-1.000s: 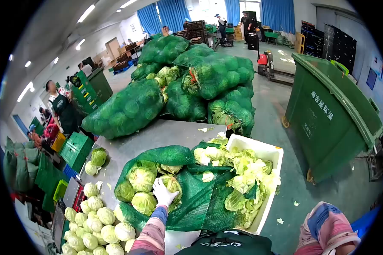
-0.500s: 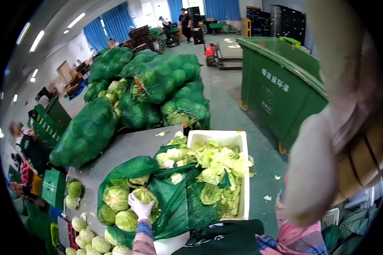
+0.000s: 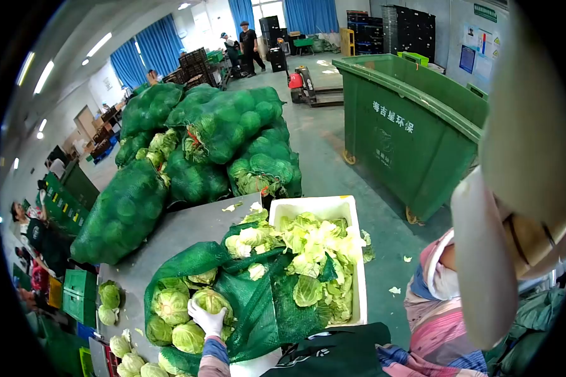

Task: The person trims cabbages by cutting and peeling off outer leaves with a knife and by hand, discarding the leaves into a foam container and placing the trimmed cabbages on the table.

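My left hand [image 3: 209, 317], in a white glove, has its fingers curved over a cabbage [image 3: 211, 300] at the mouth of a green mesh bag [image 3: 242, 295]. Several other cabbages [image 3: 171, 306] lie beside it inside the bag. My right hand [image 3: 516, 144], gloved too, is raised very close to the camera at the right edge. It looks large and blurred, and whatever is in its fingers cannot be made out. Against the bag's right side stands a white foam box [image 3: 360, 276] full of loose cabbage leaves [image 3: 317, 242]. Trimmed cabbage pieces [image 3: 251, 239] lie on the mesh.
Full mesh sacks of cabbages [image 3: 233, 125] are piled beyond the metal table [image 3: 198, 217]. Loose cabbages [image 3: 132, 363] sit at the lower left. A large green wheeled bin [image 3: 402, 125] stands on the right, a pallet jack [image 3: 303, 85] behind. People [image 3: 248, 45] stand far back; another person [image 3: 38, 235] is at left.
The view has shifted slightly to the right. My right hand has shifted and turned near the camera, baring more of the sleeve. My left hand stays on the same cabbage.
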